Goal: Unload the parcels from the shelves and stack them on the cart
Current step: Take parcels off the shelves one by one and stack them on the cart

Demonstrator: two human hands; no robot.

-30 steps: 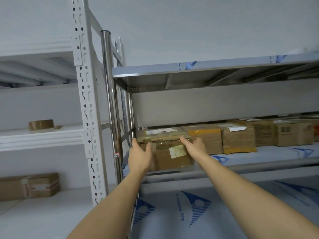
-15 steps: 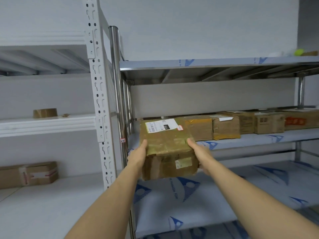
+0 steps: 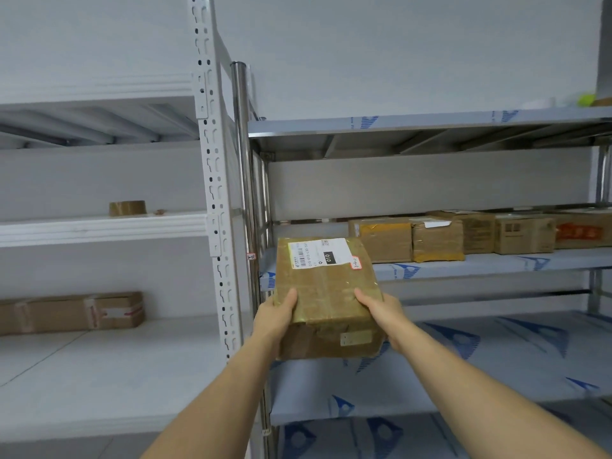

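Metal shelf point(image 3: 463, 260) seen at 3 o'clock, row of boxes point(image 3: 463, 235) left on it. White shelf point(image 3: 99, 226) at 9 o'clock, tape roll point(image 3: 127, 208) kept there. Taped box point(image 3: 326, 296) held in air at centre, off shelf. Left hand point(image 3: 276, 318) curled on left side, right hand point(image 3: 385, 314) curled on right side. Step judged: carry. Cart not seen; turn likely needed, box kept flat.

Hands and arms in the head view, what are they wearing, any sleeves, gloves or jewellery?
Both arms are bare as far as the frame shows: no sleeves come into view. The left hand and the right hand wear no gloves, and no watch, bracelet or ring can be seen on the parts that show.
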